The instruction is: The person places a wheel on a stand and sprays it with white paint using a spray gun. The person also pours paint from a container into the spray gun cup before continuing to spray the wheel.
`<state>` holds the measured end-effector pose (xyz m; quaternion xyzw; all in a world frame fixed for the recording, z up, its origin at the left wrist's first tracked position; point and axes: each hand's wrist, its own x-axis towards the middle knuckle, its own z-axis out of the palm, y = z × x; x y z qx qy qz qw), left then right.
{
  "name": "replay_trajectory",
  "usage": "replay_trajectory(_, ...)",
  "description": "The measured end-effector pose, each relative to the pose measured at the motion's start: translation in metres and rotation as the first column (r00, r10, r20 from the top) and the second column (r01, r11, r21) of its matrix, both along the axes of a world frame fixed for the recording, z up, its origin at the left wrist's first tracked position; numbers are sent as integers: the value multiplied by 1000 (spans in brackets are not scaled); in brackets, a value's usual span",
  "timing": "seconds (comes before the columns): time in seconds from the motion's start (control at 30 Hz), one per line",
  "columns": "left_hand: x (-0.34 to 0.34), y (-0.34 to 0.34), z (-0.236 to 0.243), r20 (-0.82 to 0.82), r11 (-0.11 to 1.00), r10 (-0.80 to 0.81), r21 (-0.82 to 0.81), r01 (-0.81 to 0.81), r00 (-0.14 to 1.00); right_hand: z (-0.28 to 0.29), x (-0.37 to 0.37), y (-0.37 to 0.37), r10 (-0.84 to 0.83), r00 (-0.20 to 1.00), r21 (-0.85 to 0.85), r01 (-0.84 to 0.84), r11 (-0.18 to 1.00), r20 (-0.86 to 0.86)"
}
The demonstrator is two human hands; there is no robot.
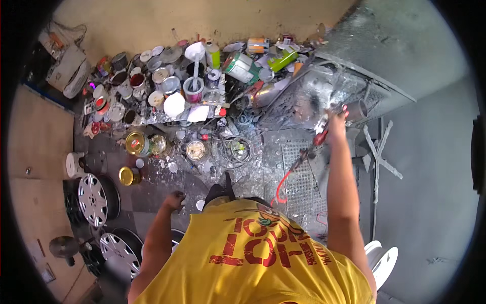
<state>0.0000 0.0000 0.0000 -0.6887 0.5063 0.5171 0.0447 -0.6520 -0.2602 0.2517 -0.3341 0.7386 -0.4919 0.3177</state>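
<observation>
My right hand (337,115) is stretched forward at the right and closed around a spray gun. Its body is mostly hidden by the hand; a red air fitting (320,137) hangs below, joined to a red hose (280,194) that trails down to my right side. Just beyond the hand is a silver-grey, paint-coated surface (310,96), its shape hard to make out. A dark cylinder (357,110) lies right beside the hand. My left hand (175,201) is low at my left side with the fingers curled in, nothing visible in it.
A cluttered bench (152,121) of paint cans and cups runs along the back. Gold cans (129,176) and an open tin (195,150) stand on the spattered floor. Wheel rims (93,199) lean at the left. A metal grate (302,177) and cross-shaped stand (378,155) are at the right.
</observation>
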Motion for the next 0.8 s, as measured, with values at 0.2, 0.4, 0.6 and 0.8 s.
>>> replay_trajectory(0.2, 6, -42, 37, 3, 963, 206, -181, -202, 979, 3, -29, -180, -128, 881, 140, 70, 988, 456)
replay_trajectory(0.4, 3, 47, 60, 72, 856, 516, -73, -512, 853, -6, -7, -229, -202, 799, 47, 213, 976, 566)
replay_trajectory(0.6, -17, 145, 23, 280, 951, 163, 211, -226, 946, 0, 60, -192, -381, 845, -92, 443, 892, 376)
replay_trajectory(0.8, -20, 101, -25, 49, 996, 82, 12, -83, 995, -45, 143, -149, 115, 989, -638, -147, 756, -91)
